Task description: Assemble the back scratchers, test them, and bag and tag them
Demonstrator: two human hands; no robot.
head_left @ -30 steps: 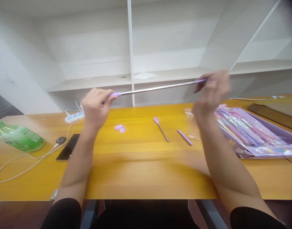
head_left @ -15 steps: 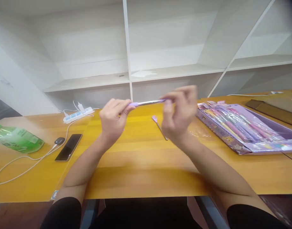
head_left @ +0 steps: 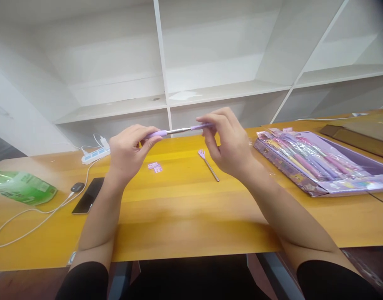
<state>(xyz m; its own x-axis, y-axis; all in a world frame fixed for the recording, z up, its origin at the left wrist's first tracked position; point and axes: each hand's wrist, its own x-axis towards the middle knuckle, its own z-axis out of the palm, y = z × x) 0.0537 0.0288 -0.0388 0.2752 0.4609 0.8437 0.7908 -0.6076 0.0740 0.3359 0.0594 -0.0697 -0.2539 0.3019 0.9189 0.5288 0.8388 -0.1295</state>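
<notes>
A thin rod (head_left: 178,131) with purple ends and a silver metal middle is held level above the table. My left hand (head_left: 127,150) is closed round its purple left end. My right hand (head_left: 224,139) pinches the purple right end between thumb and fingers. Below, on the table, lies a small purple hand-shaped scratcher head (head_left: 209,166) on a metal stem, apart from both hands. Two small purple-and-white cards (head_left: 155,167) rest on the table between my forearms.
At right, a purple display box (head_left: 304,183) holds several wrapped stick-like items. A phone (head_left: 89,196), a charging cable (head_left: 25,209), a green bottle (head_left: 24,186) and a power strip (head_left: 96,155) are at left. White shelving (head_left: 225,88) stands behind the table.
My left hand has moved left and my right hand has shifted slightly left and up, its fingers re-placed. More of the rod's purple right end shows, and the small cards have come into sight.
</notes>
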